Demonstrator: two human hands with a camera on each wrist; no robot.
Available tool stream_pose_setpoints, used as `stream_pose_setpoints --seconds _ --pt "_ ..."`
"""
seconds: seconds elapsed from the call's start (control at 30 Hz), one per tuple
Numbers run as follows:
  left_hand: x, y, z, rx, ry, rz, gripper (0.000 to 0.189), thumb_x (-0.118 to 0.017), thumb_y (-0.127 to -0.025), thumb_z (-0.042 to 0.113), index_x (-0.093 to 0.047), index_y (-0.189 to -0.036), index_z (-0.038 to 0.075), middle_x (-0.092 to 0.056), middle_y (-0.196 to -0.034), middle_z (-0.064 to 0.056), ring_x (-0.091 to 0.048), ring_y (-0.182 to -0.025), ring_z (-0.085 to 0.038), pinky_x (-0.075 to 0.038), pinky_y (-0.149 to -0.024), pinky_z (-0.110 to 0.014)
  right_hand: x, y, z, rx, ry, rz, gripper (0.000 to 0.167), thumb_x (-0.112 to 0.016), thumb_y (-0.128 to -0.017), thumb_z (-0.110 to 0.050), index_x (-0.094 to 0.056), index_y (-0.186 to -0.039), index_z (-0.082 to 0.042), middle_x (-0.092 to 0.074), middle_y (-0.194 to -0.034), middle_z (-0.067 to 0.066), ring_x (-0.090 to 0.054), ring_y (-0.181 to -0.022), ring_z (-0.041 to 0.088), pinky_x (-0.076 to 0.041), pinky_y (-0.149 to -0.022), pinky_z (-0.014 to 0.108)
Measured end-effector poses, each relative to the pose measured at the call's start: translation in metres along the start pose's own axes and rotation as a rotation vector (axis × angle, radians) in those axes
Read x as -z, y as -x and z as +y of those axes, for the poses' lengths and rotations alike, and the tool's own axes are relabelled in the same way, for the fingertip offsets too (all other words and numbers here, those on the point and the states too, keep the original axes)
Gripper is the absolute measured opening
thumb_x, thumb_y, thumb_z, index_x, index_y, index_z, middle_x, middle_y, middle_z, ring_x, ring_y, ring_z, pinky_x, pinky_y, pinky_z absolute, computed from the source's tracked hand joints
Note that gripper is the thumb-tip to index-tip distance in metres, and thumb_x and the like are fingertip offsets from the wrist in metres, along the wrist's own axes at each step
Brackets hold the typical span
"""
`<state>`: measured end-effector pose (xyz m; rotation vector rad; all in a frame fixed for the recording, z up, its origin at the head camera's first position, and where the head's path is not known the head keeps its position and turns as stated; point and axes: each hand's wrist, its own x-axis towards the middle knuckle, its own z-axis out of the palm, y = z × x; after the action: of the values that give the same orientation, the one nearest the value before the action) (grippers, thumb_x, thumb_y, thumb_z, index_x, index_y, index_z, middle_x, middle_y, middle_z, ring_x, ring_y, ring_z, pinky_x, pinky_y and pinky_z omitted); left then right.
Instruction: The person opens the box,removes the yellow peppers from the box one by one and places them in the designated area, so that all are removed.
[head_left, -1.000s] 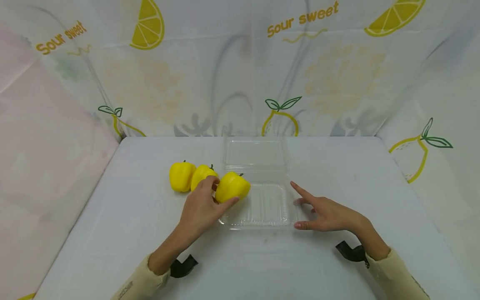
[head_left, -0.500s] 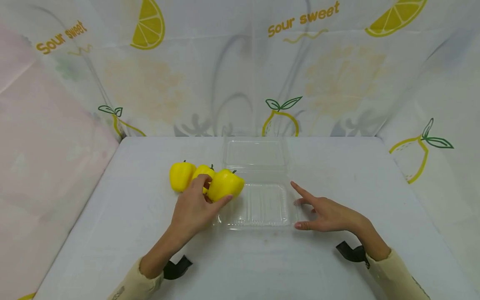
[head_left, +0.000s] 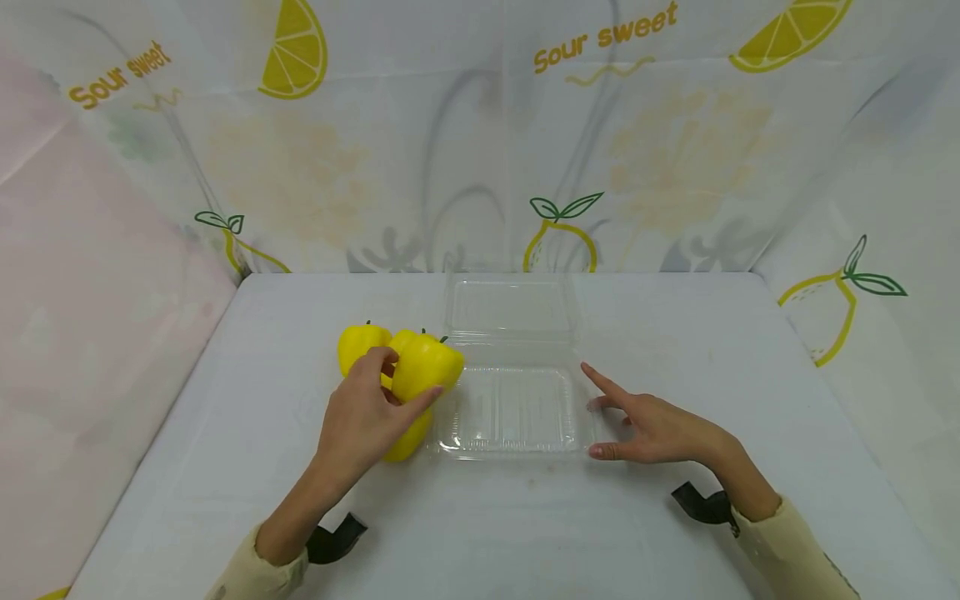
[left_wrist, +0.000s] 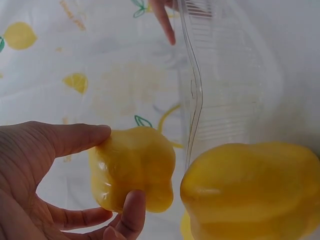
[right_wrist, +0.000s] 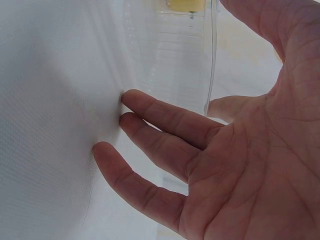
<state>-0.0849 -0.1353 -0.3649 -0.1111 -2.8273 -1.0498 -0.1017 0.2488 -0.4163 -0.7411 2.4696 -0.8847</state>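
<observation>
My left hand pinches a yellow bell pepper between thumb and fingers, left of an open clear plastic clamshell box. In the left wrist view the held pepper appears beside a larger-looking yellow pepper near the box wall. Past the held pepper, two more yellow peppers, one at far left and one partly hidden, show in the head view. Another pepper lies below it, partly covered by my hand. My right hand rests with spread fingers at the box's right side, fingertips on the tabletop.
The box's lid is folded back toward the rear. A white cloth-covered table extends around everything, with lemon-printed fabric rising behind it. Black straps sit at both wrists.
My left hand has carried the held pepper leftward, away from the box's left part. The pepper at the front has come into sight from behind the hand. My right hand stays put.
</observation>
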Motion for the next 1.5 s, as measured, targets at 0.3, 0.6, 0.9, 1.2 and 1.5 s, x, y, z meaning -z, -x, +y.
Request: stream_pose_setpoints --seconds 0.3,0.6,0.9,1.2,1.5 --pt "0.011 0.002 -0.008 0.039 -0.013 0.004 0.067 -0.081 -0.080 0.044 -0.052 -0.122 0.002 -0.059 -0.108 -0.012 -0.064 -0.076 -0.020 -0.052 -0.060 -0.031 -0.001 0.000 0.000 0.006 0.009 0.007 0.106 -0.071 -0.084 -0.058 -0.002 -0.159 -0.029 -0.059 -0.132 0.005 -0.061 -0.099 0.021 -0.048 -0.088 0.047" --pt "0.022 0.005 -0.015 0.058 -0.043 0.021 0.065 -0.080 -0.081 0.045 -0.051 -0.119 0.001 -0.057 -0.106 -0.014 -0.062 -0.077 -0.024 -0.053 -0.059 -0.031 0.000 0.000 -0.001 -0.002 -0.001 0.000 0.106 -0.071 -0.084 -0.057 -0.002 -0.159 -0.030 -0.058 -0.133 0.006 -0.061 -0.097 0.021 -0.048 -0.088 0.047" --pt "0.032 0.009 -0.020 0.077 -0.076 0.050 0.068 -0.077 -0.082 0.051 -0.050 -0.119 0.000 -0.057 -0.106 -0.015 -0.061 -0.077 -0.025 -0.051 -0.059 -0.031 0.000 0.000 -0.003 -0.007 0.002 -0.008 0.107 -0.071 -0.084 -0.057 -0.004 -0.160 -0.022 -0.058 -0.133 0.009 -0.061 -0.096 0.023 -0.047 -0.087 0.049" --pt "0.040 0.011 -0.030 0.083 -0.103 0.074 0.067 -0.076 -0.082 0.052 -0.051 -0.118 0.001 -0.058 -0.106 -0.016 -0.062 -0.076 -0.025 -0.050 -0.059 -0.032 0.001 -0.001 -0.002 -0.037 -0.003 -0.014 0.109 -0.071 -0.083 -0.060 -0.003 -0.160 -0.023 -0.057 -0.134 0.006 -0.060 -0.097 0.020 -0.047 -0.089 0.046" --pt "0.048 0.015 -0.041 0.104 -0.121 0.074 0.065 -0.078 -0.081 0.049 -0.052 -0.116 0.001 -0.059 -0.106 -0.017 -0.064 -0.077 -0.027 -0.049 -0.057 -0.032 0.000 0.000 -0.001 -0.039 -0.003 -0.009 0.109 -0.070 -0.083 -0.061 -0.003 -0.159 -0.024 -0.057 -0.135 0.006 -0.060 -0.099 0.021 -0.046 -0.089 0.047"
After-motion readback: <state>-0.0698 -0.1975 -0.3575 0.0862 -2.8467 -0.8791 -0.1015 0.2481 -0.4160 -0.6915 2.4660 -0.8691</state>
